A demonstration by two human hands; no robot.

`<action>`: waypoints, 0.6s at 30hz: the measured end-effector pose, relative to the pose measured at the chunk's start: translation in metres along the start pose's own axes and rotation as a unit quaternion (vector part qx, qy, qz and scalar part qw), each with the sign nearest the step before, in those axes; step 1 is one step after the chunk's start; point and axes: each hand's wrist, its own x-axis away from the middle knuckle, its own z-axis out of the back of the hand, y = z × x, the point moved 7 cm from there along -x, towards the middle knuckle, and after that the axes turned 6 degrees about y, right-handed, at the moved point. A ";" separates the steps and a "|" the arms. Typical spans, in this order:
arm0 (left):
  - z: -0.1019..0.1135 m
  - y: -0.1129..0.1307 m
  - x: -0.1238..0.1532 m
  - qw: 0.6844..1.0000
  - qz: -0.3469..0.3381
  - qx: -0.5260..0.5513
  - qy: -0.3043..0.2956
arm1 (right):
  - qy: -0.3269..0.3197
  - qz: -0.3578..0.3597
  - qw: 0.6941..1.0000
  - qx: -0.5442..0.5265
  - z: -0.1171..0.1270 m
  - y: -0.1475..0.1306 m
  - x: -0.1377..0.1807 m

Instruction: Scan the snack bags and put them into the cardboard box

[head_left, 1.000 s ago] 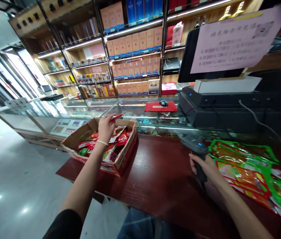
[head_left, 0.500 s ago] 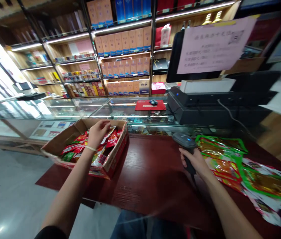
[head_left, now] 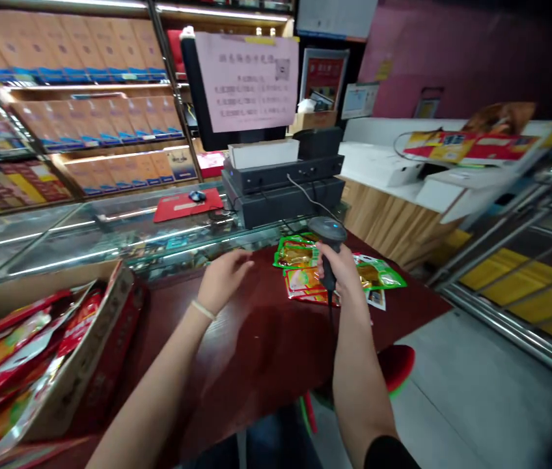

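Observation:
My right hand (head_left: 345,270) is wrapped around the handle of a dark barcode scanner (head_left: 327,229), held above several snack packets with green and red edges (head_left: 300,280). A cable runs down from the scanner's grip. My left hand (head_left: 223,281), a pale band at its wrist, hovers over the dark red tabletop (head_left: 237,365). Its fingers are loosely bent, the thumb stands apart, and nothing shows in them. Left of it is an open cardboard box (head_left: 105,352) holding many red snack packets (head_left: 17,358).
Behind the tabletop runs a glass counter (head_left: 85,228) with a red mat (head_left: 185,205) and a mouse. A monitor with a pink sheet (head_left: 251,85) stands above a black cash drawer (head_left: 286,202). A metal railing (head_left: 515,241) is at right, a red stool (head_left: 398,368) below.
The view has swung to the right. My left hand has come out of the cardboard box and moved rightward over the tabletop. My right hand still grips the scanner, now over the packets.

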 end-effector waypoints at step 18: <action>-0.215 0.018 0.008 0.981 -0.028 0.073 -0.180 | 0.147 0.013 0.988 0.033 0.069 0.004 -0.014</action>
